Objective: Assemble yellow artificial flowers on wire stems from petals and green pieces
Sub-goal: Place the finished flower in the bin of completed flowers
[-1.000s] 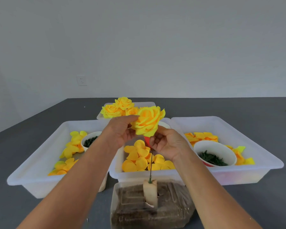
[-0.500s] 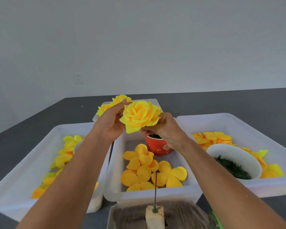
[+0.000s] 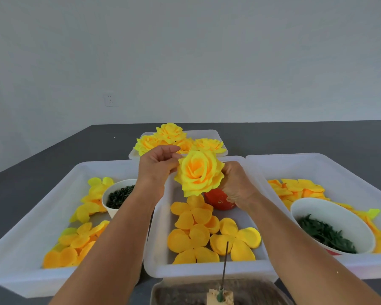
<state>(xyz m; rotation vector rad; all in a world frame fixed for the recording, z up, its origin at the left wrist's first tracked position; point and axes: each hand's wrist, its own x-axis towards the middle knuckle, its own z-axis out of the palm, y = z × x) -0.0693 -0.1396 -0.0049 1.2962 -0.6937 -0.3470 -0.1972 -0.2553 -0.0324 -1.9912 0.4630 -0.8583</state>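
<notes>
Both hands up w/ yellow flower point(image 3: 198, 172) between them, above middle tray point(image 3: 156, 249). Left hand point(image 3: 157, 166) fingers curled, pinching petal edge on flower's left side. Right hand point(image 3: 235, 183) behind/under flower on right, grip mostly hidden, looks to hold its base. Bare wire stem point(image 3: 224, 265) upright in block below, apart from flower

We can read no text, label, brand or number anywhere; the pale marks on the red cup point(image 3: 219, 200) stay illegible.
</notes>
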